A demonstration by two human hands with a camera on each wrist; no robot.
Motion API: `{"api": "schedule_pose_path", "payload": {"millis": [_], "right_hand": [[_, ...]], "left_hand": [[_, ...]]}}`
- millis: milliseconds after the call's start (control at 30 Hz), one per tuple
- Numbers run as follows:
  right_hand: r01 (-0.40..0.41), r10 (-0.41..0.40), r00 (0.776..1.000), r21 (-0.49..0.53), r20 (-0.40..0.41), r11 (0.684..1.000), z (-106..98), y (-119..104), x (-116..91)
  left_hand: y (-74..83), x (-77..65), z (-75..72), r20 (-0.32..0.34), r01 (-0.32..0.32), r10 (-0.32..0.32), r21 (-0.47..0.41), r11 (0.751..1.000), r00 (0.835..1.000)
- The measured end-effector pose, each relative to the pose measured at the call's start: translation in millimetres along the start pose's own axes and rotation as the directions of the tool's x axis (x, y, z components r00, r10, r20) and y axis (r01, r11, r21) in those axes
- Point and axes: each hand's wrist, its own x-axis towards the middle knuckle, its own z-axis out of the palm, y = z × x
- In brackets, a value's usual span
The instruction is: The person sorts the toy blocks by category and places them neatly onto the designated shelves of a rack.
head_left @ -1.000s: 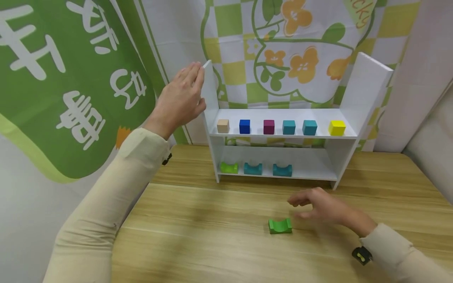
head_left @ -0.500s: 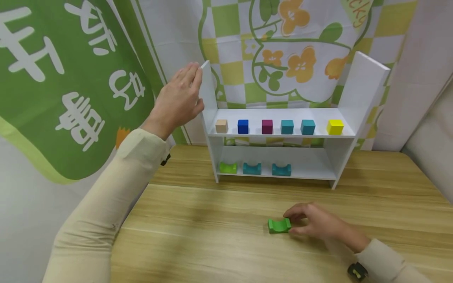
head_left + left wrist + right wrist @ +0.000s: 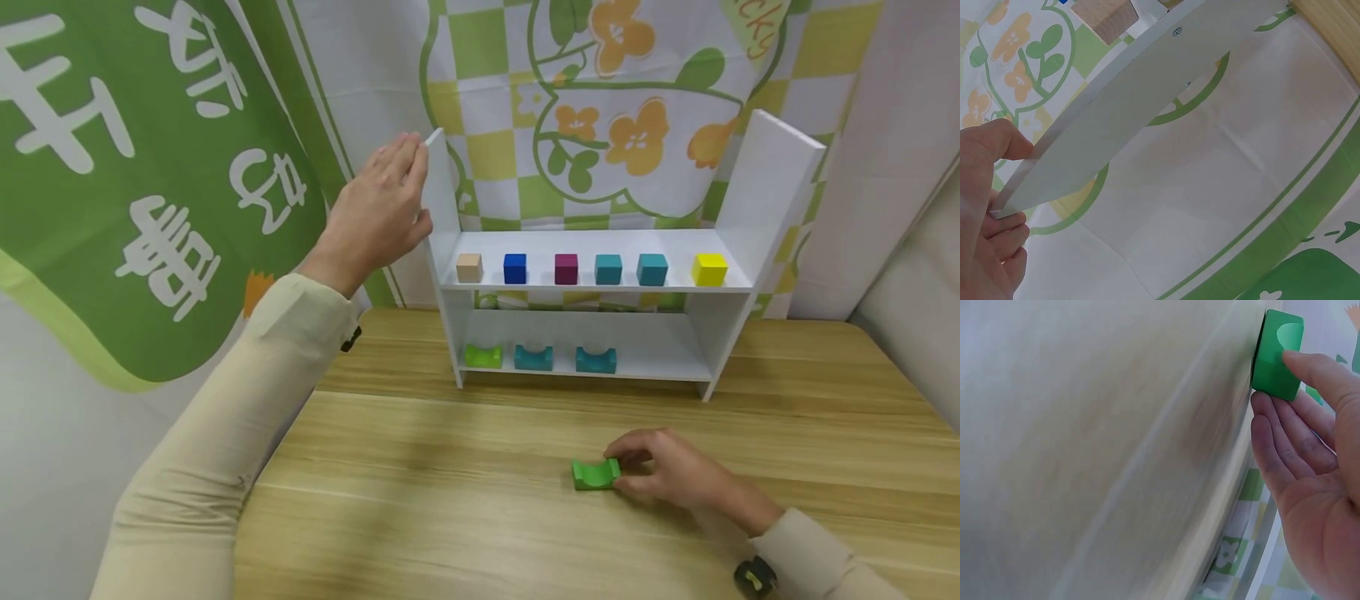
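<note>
My left hand (image 3: 382, 204) is at the top of the left side panel of a white two-tier shelf (image 3: 585, 325). The left wrist view shows its thumb and fingers on either side of the panel's edge (image 3: 1094, 122). Low on the right, my right hand (image 3: 675, 471) pinches the right end of a green block with a scooped-out top (image 3: 596, 475), thumb nearer me and fingers behind. Close up in the right wrist view, the thumb overlaps the green block (image 3: 1275, 359) near its hollow, and the fingertips meet its lower end by the wooden table (image 3: 1116, 425).
Along the upper tier stand several cubes: beige (image 3: 469, 268), blue (image 3: 515, 268), maroon (image 3: 566, 268), two teal (image 3: 608, 269) and yellow (image 3: 709, 269). Below sit a lime scooped block (image 3: 483, 357) and two teal ones (image 3: 533, 358). A patterned cloth (image 3: 495, 125) hangs behind.
My right hand has come down and left to the green block and taken its right end between thumb and fingers. The block has shifted slightly right. The left hand stays at the panel.
</note>
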Motion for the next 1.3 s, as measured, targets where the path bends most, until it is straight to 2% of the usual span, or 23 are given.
{"api": "schedule_pose_path", "payload": {"millis": [367,800,1067,1300], "right_hand": [[-0.078,0.078,0.997,-0.006,0.002,0.997,-29,21,-7],[-0.105,0.081,0.983,-0.143,-0.163,0.984,-72,35,-14],[-0.083,0.035,0.973,-0.2,-0.23,0.976,-96,40,-9],[-0.171,0.121,0.966,-0.217,-0.228,0.961,-110,43,1]], "left_hand": [[-0.7,0.5,0.3,-0.009,-0.005,0.005,-0.006,1.0,1.0],[-0.4,-0.4,-0.4,-0.011,-0.003,0.003,-0.011,1.0,1.0],[-1.0,-0.2,-0.2,-0.01,-0.001,0.001,-0.001,1.0,1.0],[-0.7,0.4,0.5,-0.016,-0.003,0.003,-0.011,1.0,1.0]]}}
